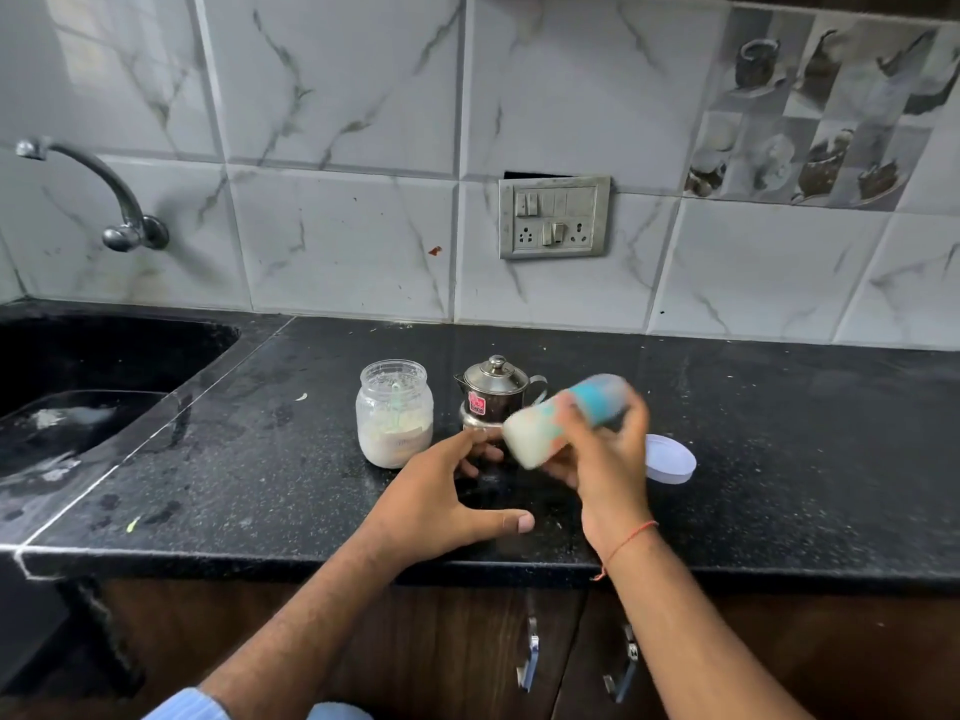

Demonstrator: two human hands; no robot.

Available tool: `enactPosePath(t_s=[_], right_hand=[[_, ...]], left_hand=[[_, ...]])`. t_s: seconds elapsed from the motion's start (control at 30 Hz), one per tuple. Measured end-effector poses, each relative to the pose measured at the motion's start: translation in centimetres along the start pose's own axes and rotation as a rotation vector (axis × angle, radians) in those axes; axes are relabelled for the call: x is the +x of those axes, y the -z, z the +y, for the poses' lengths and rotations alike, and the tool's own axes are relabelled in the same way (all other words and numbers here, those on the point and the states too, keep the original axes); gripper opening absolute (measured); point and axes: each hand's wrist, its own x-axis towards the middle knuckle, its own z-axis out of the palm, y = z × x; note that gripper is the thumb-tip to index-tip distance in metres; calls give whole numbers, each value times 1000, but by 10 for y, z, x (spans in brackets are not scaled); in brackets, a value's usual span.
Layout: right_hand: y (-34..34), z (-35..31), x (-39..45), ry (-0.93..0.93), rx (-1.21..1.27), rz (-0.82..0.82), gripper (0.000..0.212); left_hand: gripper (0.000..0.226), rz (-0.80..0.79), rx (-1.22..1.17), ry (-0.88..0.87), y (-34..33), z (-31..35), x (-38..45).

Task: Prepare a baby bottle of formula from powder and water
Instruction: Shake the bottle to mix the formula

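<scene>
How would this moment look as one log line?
right hand: grips blurred, tilted blue-capped baby bottle of white liquid | left hand: open, empty | clear powder jar: lidless

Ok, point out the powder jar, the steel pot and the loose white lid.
powder jar [394,415]: head view, on its clear side wall above the powder.
steel pot [493,389]: head view, on its body just under the lid.
white lid [670,459]: head view, on its flat top.

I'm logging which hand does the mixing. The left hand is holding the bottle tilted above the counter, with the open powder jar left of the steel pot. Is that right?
Not quite: the head view shows the right hand holding the bottle, tilted and blurred. The left hand is open and holds nothing. The rest stands: the open powder jar is left of the steel pot on the counter.
</scene>
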Motion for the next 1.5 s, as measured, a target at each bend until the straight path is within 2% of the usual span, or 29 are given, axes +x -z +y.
enactPosePath(t_s=[0.07, 0.17, 0.27, 0.3, 0.4, 0.53, 0.63, 0.73, 0.77, 0.83, 0.87, 0.97, 1.0, 1.07, 1.1, 1.17, 1.2, 1.3, 1.33, 1.4, 1.43, 1.5], right_hand=[[3, -3, 3, -12, 110, 82, 57], [1, 0, -2, -28, -105, -145, 62], [4, -2, 3, 14, 110, 76, 55], [6, -2, 5, 9, 139, 98, 54], [2, 0, -1, -17, -82, -141, 63], [6, -2, 3, -2, 96, 60, 59], [2, 3, 0, -12, -111, -139, 61], [5, 0, 2, -3, 80, 62, 58], [6, -2, 3, -14, 79, 60, 57], [3, 0, 1, -23, -86, -121, 60], [2, 3, 0, -13, -126, -152, 62], [6, 0, 3, 0, 82, 64, 60], [6, -1, 3, -10, 73, 52, 60], [3, 1, 1, -16, -81, -122, 62], [2, 3, 0, -13, -115, -132, 63], [2, 1, 1, -4, 16, 27, 60], [4, 0, 3, -11, 68, 57, 61], [1, 2, 0, -15, -131, -144, 65], [0, 4, -1, -10, -140, -135, 63], [3, 0, 1, -1, 29, 38, 55], [6, -1, 3, -10, 92, 69, 54], [4, -2, 1, -30, -36, -69, 58]], left_hand=[[89, -7, -8, 14, -1, 0, 0], [95, -6, 2, 8, -1, 0, -1], [93, -7, 0, 19, -1, 0, -1], [95, -11, -2, 22, -2, 0, -1], [97, -16, 7, 13, -1, 1, -1], [95, -13, 3, 21, -2, 1, -1], [96, -12, 20, 11, -1, 1, -2], [88, -10, 9, 17, -1, 1, -1], [87, -11, 10, 19, -2, 1, -1], [89, -10, 18, 12, -2, 1, -1], [91, -9, 21, 8, -1, 1, -2], [88, -8, 4, 14, -1, 2, -1], [88, -6, 0, 16, -1, 3, -1], [92, -9, 0, 9, 0, 2, -2], [94, -10, 2, 6, 0, 2, -2], [98, -11, 5, 14, 1, 2, -1], [99, -14, -1, 16, 0, 3, -1], [92, -14, -7, 8, 0, 3, -2], [91, -12, -4, 10, 0, 3, -1], [96, -13, -5, 18, 0, 3, -1], [98, -16, -7, 22, 0, 3, -1], [97, -22, -6, 17, -1, 3, -1]])
